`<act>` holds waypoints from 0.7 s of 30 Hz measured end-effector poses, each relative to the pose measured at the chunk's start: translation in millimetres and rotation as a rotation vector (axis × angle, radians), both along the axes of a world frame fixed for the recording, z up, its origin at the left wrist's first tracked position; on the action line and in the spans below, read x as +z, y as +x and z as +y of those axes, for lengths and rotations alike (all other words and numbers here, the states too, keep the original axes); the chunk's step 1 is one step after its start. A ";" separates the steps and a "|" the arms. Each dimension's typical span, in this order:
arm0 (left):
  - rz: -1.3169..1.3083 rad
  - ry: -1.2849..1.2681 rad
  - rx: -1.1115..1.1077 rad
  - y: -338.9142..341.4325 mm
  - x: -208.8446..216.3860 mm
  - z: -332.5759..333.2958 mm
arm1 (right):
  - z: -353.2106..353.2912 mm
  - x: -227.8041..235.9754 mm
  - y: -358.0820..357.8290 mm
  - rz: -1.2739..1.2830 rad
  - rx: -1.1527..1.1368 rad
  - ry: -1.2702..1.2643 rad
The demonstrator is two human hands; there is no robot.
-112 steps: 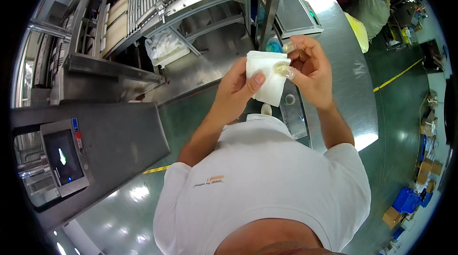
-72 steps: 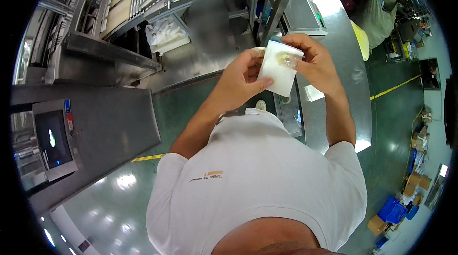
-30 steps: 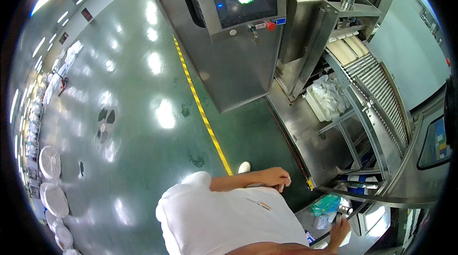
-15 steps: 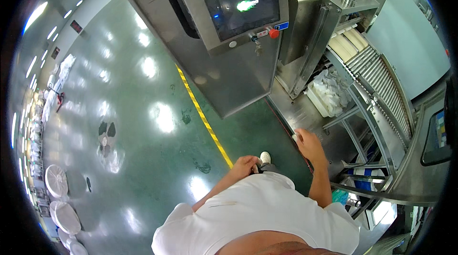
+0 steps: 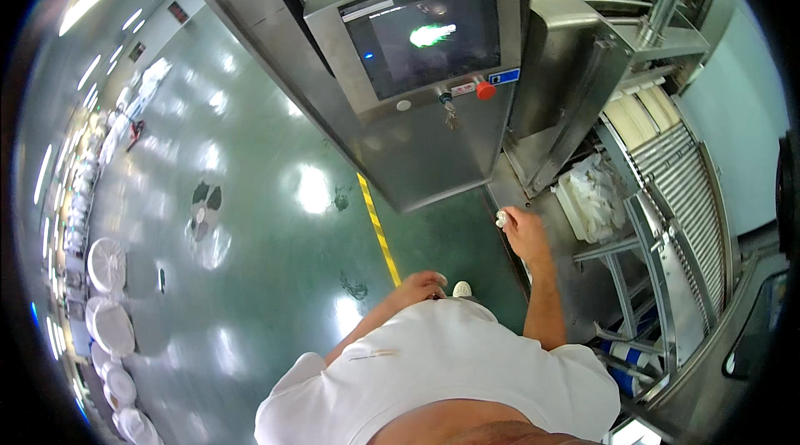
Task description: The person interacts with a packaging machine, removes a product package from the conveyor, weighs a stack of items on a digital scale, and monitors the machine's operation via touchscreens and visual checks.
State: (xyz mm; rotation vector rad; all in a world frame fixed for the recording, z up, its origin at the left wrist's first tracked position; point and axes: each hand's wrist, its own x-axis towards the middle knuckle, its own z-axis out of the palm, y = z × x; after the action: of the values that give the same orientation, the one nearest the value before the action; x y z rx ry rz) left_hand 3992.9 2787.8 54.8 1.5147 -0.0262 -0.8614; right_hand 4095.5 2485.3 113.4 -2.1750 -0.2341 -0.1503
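My right hand (image 5: 523, 235) is out ahead of me, above the left edge of the steel platform (image 5: 568, 293), beyond the lower right corner of the cabinet (image 5: 433, 163). Its fingers are bent in toward the thumb, and a small pale piece (image 5: 501, 218) shows at their tips; whether I pinch it or wear it over a fingertip, I cannot tell. My left hand (image 5: 423, 283) is low at my waist, in front of the hem of my shirt (image 5: 467, 362), with the fingers curled inward; I cannot tell whether they close on anything. Just to the right of it a pale shoe (image 5: 462, 288) shows on the green floor (image 5: 275, 312), and a yellow and black stripe (image 5: 379, 232) runs down the floor to that hand from beneath the cabinet's lower left edge.

Over the cabinet's upper part sits a lit screen (image 5: 425, 37), with a red button (image 5: 485, 91) at the lower right corner of its housing and keys (image 5: 451, 114) hanging beside that. To the right of my right hand, a white bin (image 5: 573, 210) of crumpled plastic (image 5: 602, 195) stands on the platform, beside the roller conveyor (image 5: 685, 182).
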 end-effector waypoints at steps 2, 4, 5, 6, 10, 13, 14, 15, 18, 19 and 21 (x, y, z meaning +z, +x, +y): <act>0.007 0.000 0.061 3.3 4.6 2.9 | 4.5 -3.2 7.8 0.072 0.080 0.029; -0.060 0.091 0.062 7.7 11.0 5.4 | 8.4 -16.3 13.4 0.083 0.138 0.014; -0.061 0.065 0.056 12.1 8.8 6.1 | 10.5 -30.7 18.1 0.057 0.152 -0.015; -0.061 0.039 0.049 16.5 5.2 6.4 | 11.5 -44.1 21.9 0.031 0.163 -0.044; -0.033 0.116 -0.032 33.9 15.6 15.2 | 36.9 -47.5 25.7 0.083 0.190 -0.047; -0.085 0.134 0.003 37.8 3.3 31.7 | 59.6 -42.2 23.0 0.178 0.167 -0.038; -0.056 0.109 0.015 42.1 2.7 39.6 | 67.8 -45.1 23.1 0.179 0.184 -0.043; -0.028 0.085 0.025 48.3 2.0 48.5 | 75.6 -47.6 26.8 0.180 0.200 -0.047; -0.054 0.080 0.036 60.2 -8.7 79.9 | 103.2 -57.9 27.2 0.219 0.193 -0.089; -0.030 0.063 0.039 66.7 -13.3 88.6 | 112.5 -55.7 29.3 0.220 0.176 -0.118; -0.043 0.099 0.006 82.8 0.1 97.6 | 130.5 -49.2 30.1 0.214 0.123 -0.153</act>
State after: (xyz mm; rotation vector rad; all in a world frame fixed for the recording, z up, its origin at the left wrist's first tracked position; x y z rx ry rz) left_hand 4075.7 2885.5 54.9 1.6254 -0.0103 -0.8359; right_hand 4125.6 2615.8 64.2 -2.3004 -0.2629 0.1742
